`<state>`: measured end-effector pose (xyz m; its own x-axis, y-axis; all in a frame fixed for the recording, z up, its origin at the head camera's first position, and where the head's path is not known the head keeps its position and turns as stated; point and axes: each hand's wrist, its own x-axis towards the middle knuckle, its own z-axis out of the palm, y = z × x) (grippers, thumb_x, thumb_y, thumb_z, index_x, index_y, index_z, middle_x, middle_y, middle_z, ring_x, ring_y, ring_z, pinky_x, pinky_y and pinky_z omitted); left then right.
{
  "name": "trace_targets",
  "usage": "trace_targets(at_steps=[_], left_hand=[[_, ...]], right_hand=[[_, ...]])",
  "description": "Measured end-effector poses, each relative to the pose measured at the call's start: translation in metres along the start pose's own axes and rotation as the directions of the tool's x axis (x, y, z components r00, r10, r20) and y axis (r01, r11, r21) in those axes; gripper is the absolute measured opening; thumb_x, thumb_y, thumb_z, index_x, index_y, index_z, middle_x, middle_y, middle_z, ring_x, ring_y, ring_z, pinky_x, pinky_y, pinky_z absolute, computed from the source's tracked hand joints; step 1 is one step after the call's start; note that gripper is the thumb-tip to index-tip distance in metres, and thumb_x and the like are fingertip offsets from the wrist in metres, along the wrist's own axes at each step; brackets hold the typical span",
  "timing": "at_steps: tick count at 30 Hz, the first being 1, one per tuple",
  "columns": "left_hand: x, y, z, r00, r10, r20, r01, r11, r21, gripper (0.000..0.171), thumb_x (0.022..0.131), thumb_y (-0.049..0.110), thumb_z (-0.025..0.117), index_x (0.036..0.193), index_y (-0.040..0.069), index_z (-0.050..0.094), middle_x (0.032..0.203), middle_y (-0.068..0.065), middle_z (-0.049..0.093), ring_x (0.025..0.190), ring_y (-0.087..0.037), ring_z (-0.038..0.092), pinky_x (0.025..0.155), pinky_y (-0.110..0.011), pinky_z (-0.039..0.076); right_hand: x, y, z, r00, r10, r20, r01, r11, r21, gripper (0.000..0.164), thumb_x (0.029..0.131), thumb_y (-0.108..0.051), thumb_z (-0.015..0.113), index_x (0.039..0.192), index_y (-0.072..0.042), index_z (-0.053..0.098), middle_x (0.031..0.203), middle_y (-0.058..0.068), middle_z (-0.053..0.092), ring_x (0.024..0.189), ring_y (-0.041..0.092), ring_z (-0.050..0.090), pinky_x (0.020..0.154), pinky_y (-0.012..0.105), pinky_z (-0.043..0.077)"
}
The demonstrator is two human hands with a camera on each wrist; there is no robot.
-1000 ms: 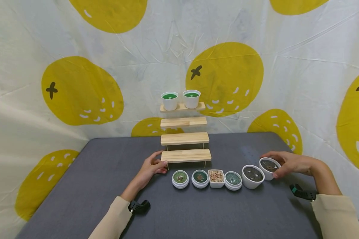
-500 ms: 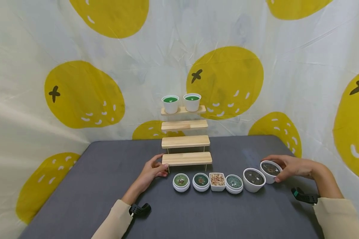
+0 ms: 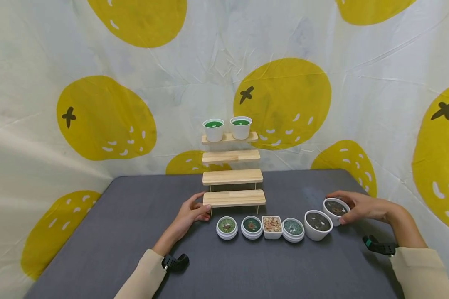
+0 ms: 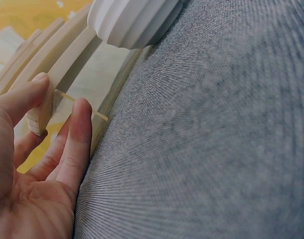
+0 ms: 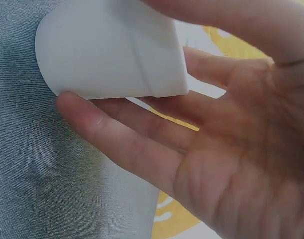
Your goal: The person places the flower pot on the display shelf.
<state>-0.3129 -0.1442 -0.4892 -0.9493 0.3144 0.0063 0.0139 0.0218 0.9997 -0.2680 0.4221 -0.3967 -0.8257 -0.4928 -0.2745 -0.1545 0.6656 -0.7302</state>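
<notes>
My left hand (image 3: 188, 212) grips the left end of the lowest step of a wooden tiered stand (image 3: 233, 198); in the left wrist view, the thumb (image 4: 30, 94) lies against the board's end and fingers reach beneath it. At the right, my right hand (image 3: 364, 207) holds a round white pot (image 3: 335, 211) with a dark filling, thumb at its near side. The right wrist view shows fingers (image 5: 127, 142) along the wall of that white pot (image 5: 107, 55), which stands upright on the cloth. A similar white pot (image 3: 317, 226) stands close by on its left.
Left of the pots, a row holds a teal-filled dish (image 3: 293, 230), a square dish of tan chips (image 3: 272, 227), a dark green dish (image 3: 252, 227) and a light green dish (image 3: 227, 228). Two green-filled white cups (image 3: 213, 131) stand on the top step. A patterned curtain (image 3: 187, 83) hangs behind.
The pot in my right hand has shifted slightly left and away from me, closer behind the neighbouring pot. My left hand keeps its grip on the stand. The head view has tilted slightly up.
</notes>
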Motion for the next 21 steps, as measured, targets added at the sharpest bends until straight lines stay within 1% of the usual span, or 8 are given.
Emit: trace_targets(at_steps=[2, 7, 9, 12, 14, 15, 19, 21], left_hand=[[0.0001, 0.0010, 0.0000, 1.000, -0.001, 0.003, 0.001, 1.000, 0.000, 0.077, 0.098, 0.023, 0.074, 0.161, 0.007, 0.032, 0.097, -0.010, 0.070, 0.081, -0.017, 0.073, 0.076, -0.031, 0.065], [0.0000, 0.0023, -0.0002, 1.000, -0.013, 0.010, 0.013, 1.000, -0.001, 0.076, 0.098, 0.022, 0.073, 0.160, 0.008, 0.033, 0.097, -0.009, 0.069, 0.081, -0.018, 0.073, 0.076, -0.031, 0.065], [0.0001, 0.0027, 0.0001, 1.000, -0.015, 0.010, 0.015, 1.000, 0.001, 0.075, 0.098, 0.022, 0.073, 0.160, 0.008, 0.033, 0.097, -0.010, 0.069, 0.082, -0.018, 0.073, 0.076, -0.031, 0.065], [0.0000, 0.0022, 0.0004, 1.000, -0.014, 0.004, 0.014, 1.000, 0.002, 0.076, 0.098, 0.021, 0.074, 0.160, 0.008, 0.033, 0.097, -0.011, 0.069, 0.082, -0.018, 0.073, 0.076, -0.031, 0.065], [0.0000, 0.0022, 0.0007, 1.000, -0.014, 0.000, 0.014, 1.000, 0.003, 0.075, 0.098, 0.021, 0.073, 0.160, 0.008, 0.033, 0.097, -0.011, 0.069, 0.081, -0.018, 0.073, 0.076, -0.031, 0.065], [0.0001, 0.0019, 0.0007, 1.000, -0.013, -0.001, 0.013, 1.000, 0.002, 0.075, 0.098, 0.021, 0.073, 0.160, 0.008, 0.033, 0.097, -0.011, 0.069, 0.081, -0.018, 0.073, 0.076, -0.031, 0.065], [-0.0002, 0.0023, 0.0007, 1.000, -0.015, 0.000, 0.015, 1.000, 0.002, 0.075, 0.098, 0.021, 0.073, 0.161, 0.009, 0.033, 0.098, -0.011, 0.069, 0.081, -0.018, 0.073, 0.076, -0.031, 0.065], [-0.0006, 0.0026, 0.0004, 1.000, -0.014, 0.003, 0.014, 1.000, 0.002, 0.076, 0.098, 0.022, 0.073, 0.161, 0.009, 0.033, 0.098, -0.011, 0.069, 0.082, -0.019, 0.073, 0.077, -0.032, 0.065]], right_hand=[[0.0001, -0.0002, -0.0001, 1.000, -0.003, -0.009, 0.003, 1.000, -0.003, 0.078, 0.090, -0.019, 0.076, 0.155, -0.001, 0.037, 0.161, 0.036, 0.030, 0.137, 0.021, 0.042, 0.098, 0.052, 0.048], [0.0006, 0.0003, 0.0000, 1.000, -0.019, -0.005, 0.019, 1.000, 0.016, 0.080, 0.088, -0.016, 0.078, 0.154, 0.001, 0.037, 0.159, 0.037, 0.030, 0.115, -0.017, 0.041, 0.095, 0.048, 0.049], [0.0015, 0.0008, 0.0006, 1.000, -0.024, -0.008, 0.024, 1.000, 0.008, 0.079, 0.088, -0.016, 0.078, 0.154, 0.002, 0.038, 0.159, 0.037, 0.031, 0.119, -0.014, 0.042, 0.095, 0.048, 0.049], [0.0031, 0.0013, 0.0015, 0.999, -0.030, -0.017, 0.030, 0.999, -0.012, 0.078, 0.088, -0.017, 0.078, 0.153, 0.002, 0.039, 0.159, 0.036, 0.033, 0.131, 0.009, 0.044, 0.094, 0.048, 0.049], [0.0038, 0.0015, 0.0021, 0.999, -0.029, -0.023, 0.028, 0.999, -0.026, 0.078, 0.088, -0.018, 0.078, 0.153, 0.001, 0.040, 0.158, 0.034, 0.036, 0.132, 0.018, 0.044, 0.095, 0.048, 0.049], [0.0039, 0.0014, 0.0022, 0.999, -0.031, -0.024, 0.030, 0.999, -0.029, 0.077, 0.088, -0.017, 0.078, 0.152, 0.001, 0.041, 0.158, 0.034, 0.036, 0.132, 0.018, 0.044, 0.095, 0.048, 0.049], [0.0040, 0.0022, 0.0022, 0.999, -0.028, -0.032, 0.027, 0.999, -0.032, 0.077, 0.087, -0.018, 0.079, 0.152, 0.000, 0.042, 0.158, 0.034, 0.036, 0.121, -0.007, 0.042, 0.096, 0.050, 0.049], [0.0043, 0.0025, 0.0022, 0.998, -0.042, -0.035, 0.041, 0.999, -0.035, 0.076, 0.088, -0.018, 0.078, 0.152, 0.001, 0.042, 0.157, 0.035, 0.036, 0.120, -0.009, 0.041, 0.095, 0.050, 0.049]])
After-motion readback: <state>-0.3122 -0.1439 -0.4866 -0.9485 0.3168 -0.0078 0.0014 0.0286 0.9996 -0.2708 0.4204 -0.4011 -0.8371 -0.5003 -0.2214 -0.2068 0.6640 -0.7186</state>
